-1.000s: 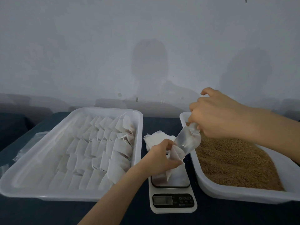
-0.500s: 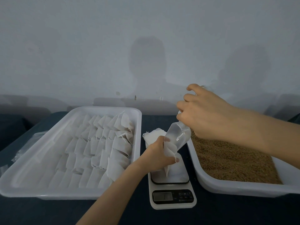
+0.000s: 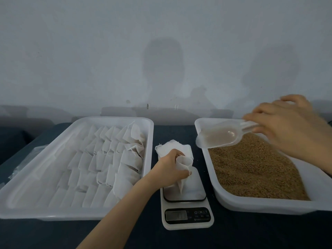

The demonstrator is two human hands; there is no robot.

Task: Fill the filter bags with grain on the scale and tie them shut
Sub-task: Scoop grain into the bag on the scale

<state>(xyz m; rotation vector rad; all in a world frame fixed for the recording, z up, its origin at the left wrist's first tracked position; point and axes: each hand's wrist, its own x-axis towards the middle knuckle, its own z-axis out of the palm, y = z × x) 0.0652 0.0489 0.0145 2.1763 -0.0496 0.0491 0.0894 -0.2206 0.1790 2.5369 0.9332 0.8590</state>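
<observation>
My left hand (image 3: 170,168) grips the open mouth of a white filter bag (image 3: 183,169) that stands on the plate of a small white digital scale (image 3: 186,211). My right hand (image 3: 285,128) holds the handle of a clear plastic scoop (image 3: 218,136), which hovers level above the near-left corner of the white tub (image 3: 251,203) of brown grain (image 3: 251,168). The scoop looks empty. A short stack of flat filter bags (image 3: 170,147) lies behind the scale.
A large white tray (image 3: 36,211) on the left holds several rows of filled, tied white bags (image 3: 107,159). Everything sits on a dark blue table against a pale wall. Clear plastic wrap (image 3: 23,162) lies at the far left.
My right hand has lifted the scoop out of the bag's mouth and swung it right, over the grain tub. My left hand stays on the bag on the scale.
</observation>
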